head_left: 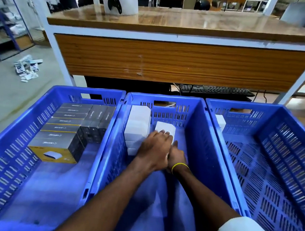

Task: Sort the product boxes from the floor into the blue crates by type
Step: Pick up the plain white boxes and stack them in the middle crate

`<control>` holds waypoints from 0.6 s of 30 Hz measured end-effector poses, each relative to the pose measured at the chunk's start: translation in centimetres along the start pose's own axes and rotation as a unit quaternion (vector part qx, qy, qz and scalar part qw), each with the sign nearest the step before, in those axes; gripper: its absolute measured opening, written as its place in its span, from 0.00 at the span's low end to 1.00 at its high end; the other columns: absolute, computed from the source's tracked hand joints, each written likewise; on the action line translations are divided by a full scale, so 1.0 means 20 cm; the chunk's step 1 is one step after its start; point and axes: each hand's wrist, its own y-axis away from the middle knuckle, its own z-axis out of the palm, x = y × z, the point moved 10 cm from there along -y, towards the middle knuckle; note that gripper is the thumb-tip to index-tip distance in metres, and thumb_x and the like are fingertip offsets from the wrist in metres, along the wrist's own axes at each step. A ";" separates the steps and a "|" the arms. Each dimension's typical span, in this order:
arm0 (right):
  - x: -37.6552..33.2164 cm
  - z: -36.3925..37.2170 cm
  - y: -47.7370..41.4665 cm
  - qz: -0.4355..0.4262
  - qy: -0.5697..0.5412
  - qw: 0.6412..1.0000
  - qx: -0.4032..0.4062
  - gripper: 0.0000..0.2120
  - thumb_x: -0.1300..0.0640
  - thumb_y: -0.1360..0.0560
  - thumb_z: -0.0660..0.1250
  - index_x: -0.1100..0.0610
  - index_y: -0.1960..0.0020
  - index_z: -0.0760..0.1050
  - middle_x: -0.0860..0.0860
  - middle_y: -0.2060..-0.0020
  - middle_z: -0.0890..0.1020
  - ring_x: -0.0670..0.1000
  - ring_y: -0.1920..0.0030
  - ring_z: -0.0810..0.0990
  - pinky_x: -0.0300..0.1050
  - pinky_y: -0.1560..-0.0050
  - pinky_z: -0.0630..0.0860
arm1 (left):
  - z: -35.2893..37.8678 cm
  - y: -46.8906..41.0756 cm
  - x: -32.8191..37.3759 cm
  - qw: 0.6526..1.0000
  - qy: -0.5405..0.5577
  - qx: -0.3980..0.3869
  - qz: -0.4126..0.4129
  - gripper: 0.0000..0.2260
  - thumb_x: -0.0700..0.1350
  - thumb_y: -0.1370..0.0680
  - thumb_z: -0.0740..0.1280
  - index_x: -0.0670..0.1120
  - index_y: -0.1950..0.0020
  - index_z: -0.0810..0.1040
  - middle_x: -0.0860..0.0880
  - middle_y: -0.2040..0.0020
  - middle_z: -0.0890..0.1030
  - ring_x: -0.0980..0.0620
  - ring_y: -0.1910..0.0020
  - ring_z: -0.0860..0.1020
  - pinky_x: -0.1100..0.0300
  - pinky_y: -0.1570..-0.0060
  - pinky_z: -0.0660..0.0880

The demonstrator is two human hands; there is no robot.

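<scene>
Three blue crates stand side by side in front of me. The middle crate [200, 120] holds a stack of white boxes [137, 125] against its far left wall. Next to that stack is a single white box [166, 127]. My left hand [155, 149] lies over this box with its fingers curled onto the top. My right hand [178, 156], with a yellow band at the wrist, holds the box's near right side, thumb against its edge. The left crate [11, 157] holds rows of grey and black boxes [67, 125]. The right crate [274, 165] has one white box [220, 121] in its far left corner.
A wooden-topped table [181, 62] stands just behind the crates, with a black keyboard [216, 90] under it. A pile of small product boxes [26, 68] lies on the grey floor at the far left. Blue shelving [4, 30] stands at the left.
</scene>
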 end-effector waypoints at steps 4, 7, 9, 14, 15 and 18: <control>-0.06 -0.03 -0.08 -0.042 0.005 0.999 0.014 0.26 0.54 0.33 0.73 0.60 0.39 0.69 0.62 0.45 0.80 0.62 0.43 0.80 0.45 0.53 0.75 | 0.24 -0.05 -0.07 0.976 -0.164 -0.143 -0.015 0.44 0.48 0.34 0.77 0.35 0.24 0.60 0.37 0.24 0.64 0.40 0.24 0.61 0.47 0.23 0.55; -0.09 -0.04 -0.16 -0.067 0.021 0.998 0.001 0.19 0.53 0.35 0.72 0.60 0.47 0.75 0.63 0.47 0.81 0.64 0.44 0.80 0.47 0.52 0.75 | 0.29 -0.07 -0.12 0.969 -0.196 -0.137 -0.058 0.41 0.43 0.34 0.78 0.34 0.26 0.65 0.35 0.28 0.69 0.39 0.28 0.69 0.48 0.26 0.63; -0.11 -0.05 -0.18 -0.082 0.006 0.997 0.011 0.10 0.55 0.33 0.71 0.56 0.55 0.74 0.63 0.50 0.82 0.64 0.47 0.80 0.45 0.58 0.70 | 0.28 -0.07 -0.12 0.968 -0.205 -0.126 -0.072 0.41 0.41 0.37 0.79 0.33 0.27 0.68 0.34 0.30 0.73 0.39 0.32 0.74 0.49 0.28 0.66; -0.10 -0.03 -0.25 -0.087 -0.038 0.995 0.031 0.08 0.54 0.36 0.68 0.58 0.61 0.74 0.59 0.58 0.84 0.55 0.55 0.84 0.39 0.65 0.68 | 0.31 -0.15 -0.13 0.970 -0.209 -0.110 -0.050 0.21 0.41 0.30 0.68 0.32 0.40 0.80 0.34 0.44 0.82 0.39 0.46 0.82 0.49 0.39 0.77; -0.09 -0.01 -0.28 -0.087 -0.040 0.995 0.028 0.11 0.53 0.37 0.67 0.59 0.60 0.75 0.59 0.59 0.84 0.52 0.55 0.84 0.39 0.65 0.69 | 0.36 -0.17 -0.15 0.973 -0.195 -0.112 -0.052 0.19 0.41 0.29 0.61 0.32 0.44 0.82 0.34 0.48 0.84 0.39 0.49 0.84 0.49 0.43 0.79; -0.06 0.02 -0.33 -0.083 -0.052 0.995 0.031 0.18 0.48 0.39 0.65 0.60 0.56 0.77 0.61 0.59 0.82 0.42 0.58 0.75 0.42 0.64 0.73 | 0.39 -0.20 -0.18 0.973 -0.198 -0.098 -0.064 0.24 0.39 0.32 0.52 0.32 0.48 0.84 0.35 0.52 0.84 0.39 0.53 0.84 0.49 0.44 0.77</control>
